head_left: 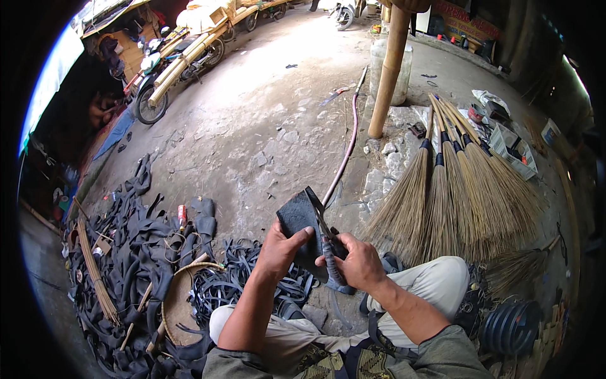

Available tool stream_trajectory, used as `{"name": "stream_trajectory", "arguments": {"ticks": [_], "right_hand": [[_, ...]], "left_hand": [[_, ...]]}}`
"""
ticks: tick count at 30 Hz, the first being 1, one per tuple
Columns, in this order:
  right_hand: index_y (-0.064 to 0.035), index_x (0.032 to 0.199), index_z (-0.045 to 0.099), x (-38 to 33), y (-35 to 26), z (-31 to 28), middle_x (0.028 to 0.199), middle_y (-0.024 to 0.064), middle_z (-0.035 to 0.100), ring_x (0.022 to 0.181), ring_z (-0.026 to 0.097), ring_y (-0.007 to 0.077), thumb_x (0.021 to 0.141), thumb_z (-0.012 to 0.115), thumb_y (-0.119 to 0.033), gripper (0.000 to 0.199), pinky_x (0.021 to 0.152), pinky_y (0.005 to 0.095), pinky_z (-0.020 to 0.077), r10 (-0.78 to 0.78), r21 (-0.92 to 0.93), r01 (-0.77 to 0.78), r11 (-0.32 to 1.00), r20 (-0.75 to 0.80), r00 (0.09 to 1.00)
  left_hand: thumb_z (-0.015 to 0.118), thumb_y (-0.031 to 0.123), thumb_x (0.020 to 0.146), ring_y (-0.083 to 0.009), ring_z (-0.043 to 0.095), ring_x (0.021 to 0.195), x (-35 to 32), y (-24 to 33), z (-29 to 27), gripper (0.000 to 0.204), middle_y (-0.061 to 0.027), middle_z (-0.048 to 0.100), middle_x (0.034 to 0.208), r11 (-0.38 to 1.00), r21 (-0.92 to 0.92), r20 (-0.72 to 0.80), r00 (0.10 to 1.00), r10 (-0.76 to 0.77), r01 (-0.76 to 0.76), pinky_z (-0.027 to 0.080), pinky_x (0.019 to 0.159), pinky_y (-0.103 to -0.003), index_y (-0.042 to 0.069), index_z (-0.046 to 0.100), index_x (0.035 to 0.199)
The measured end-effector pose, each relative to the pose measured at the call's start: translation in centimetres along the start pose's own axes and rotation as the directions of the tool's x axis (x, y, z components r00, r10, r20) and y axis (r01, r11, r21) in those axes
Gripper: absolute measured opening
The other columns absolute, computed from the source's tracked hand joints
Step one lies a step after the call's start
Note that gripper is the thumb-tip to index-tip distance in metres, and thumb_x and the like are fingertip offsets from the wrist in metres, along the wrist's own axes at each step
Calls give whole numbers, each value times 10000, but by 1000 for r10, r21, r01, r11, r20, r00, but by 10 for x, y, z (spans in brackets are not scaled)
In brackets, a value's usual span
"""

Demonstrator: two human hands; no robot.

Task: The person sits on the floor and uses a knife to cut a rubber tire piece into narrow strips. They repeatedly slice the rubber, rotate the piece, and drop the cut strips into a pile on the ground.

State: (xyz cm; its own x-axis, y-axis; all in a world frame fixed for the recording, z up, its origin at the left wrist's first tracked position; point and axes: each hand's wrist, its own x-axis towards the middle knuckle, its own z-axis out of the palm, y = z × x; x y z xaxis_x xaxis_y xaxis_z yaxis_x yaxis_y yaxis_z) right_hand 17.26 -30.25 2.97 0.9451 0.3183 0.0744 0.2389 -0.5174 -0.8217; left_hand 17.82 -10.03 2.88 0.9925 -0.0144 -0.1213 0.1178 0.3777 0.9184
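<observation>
My left hand (275, 254) grips a flat black rubber piece (294, 216), thumb pressed on its face, above my lap. In my right hand (362, 264) is a pair of scissors (332, 270) with grey-wrapped handles. Their blades point up and away along the right edge of the rubber; whether they are biting into it I cannot tell. Below my hands a thin dark strip (341, 314) hangs down. A heap of narrow black strips (237, 275) lies beside my left forearm, and larger black rubber scraps (142, 252) are piled farther left.
Several brooms (464, 196) fan out at the right, near a bamboo post (390, 69) and a white basket (514, 151). A pinkish hose (347, 151) crosses the rough ground. A round woven tray (180, 306) sits at the left. Beyond stands a motorbike (189, 57) with bamboo poles.
</observation>
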Motion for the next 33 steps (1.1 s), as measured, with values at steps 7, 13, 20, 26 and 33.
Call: {"name": "stream_trajectory", "arguments": {"ticks": [7,13,20,26,33], "right_hand": [[-8,1046,635,7,9,0,802,191,712,755,721,388,789,784,-659,715,670,466,552,-15,2,15,1000,-15,1000],[-12,1036,635,11,20,3,805,141,713,700,710,257,806,835,-552,620,638,380,547,36,262,-27,965,-29,999],[-10,1135,589,1,28,22,872,78,667,774,635,111,882,811,-229,401,721,269,518,-47,322,41,946,10,999],[-31,1149,550,14,25,6,898,-20,568,725,505,60,898,747,-113,329,644,212,435,98,654,-57,754,-27,995],[-51,1066,615,32,34,-45,840,1,616,611,570,83,879,753,-83,234,545,235,497,407,859,-21,512,-220,887]], "left_hand": [[711,25,913,-93,643,972,-3,-5,-5,741,-26,685,1122,986,102,165,976,-145,129,527,915,-275,13,348,1560],[738,39,901,-107,674,865,-3,-10,0,437,-46,706,1053,979,182,32,995,-95,87,555,813,-277,4,549,1293],[763,101,908,-197,709,845,7,-10,-11,335,-78,693,1010,980,-141,-120,980,-159,142,606,782,-369,25,574,1175],[777,278,939,-191,634,1097,-2,-18,-9,584,-103,678,1171,971,95,194,952,-236,221,503,994,-352,-48,528,1355],[731,200,982,-60,608,974,-5,-18,-5,341,41,705,1071,767,631,494,705,-509,112,495,923,-264,18,648,1259]]}}
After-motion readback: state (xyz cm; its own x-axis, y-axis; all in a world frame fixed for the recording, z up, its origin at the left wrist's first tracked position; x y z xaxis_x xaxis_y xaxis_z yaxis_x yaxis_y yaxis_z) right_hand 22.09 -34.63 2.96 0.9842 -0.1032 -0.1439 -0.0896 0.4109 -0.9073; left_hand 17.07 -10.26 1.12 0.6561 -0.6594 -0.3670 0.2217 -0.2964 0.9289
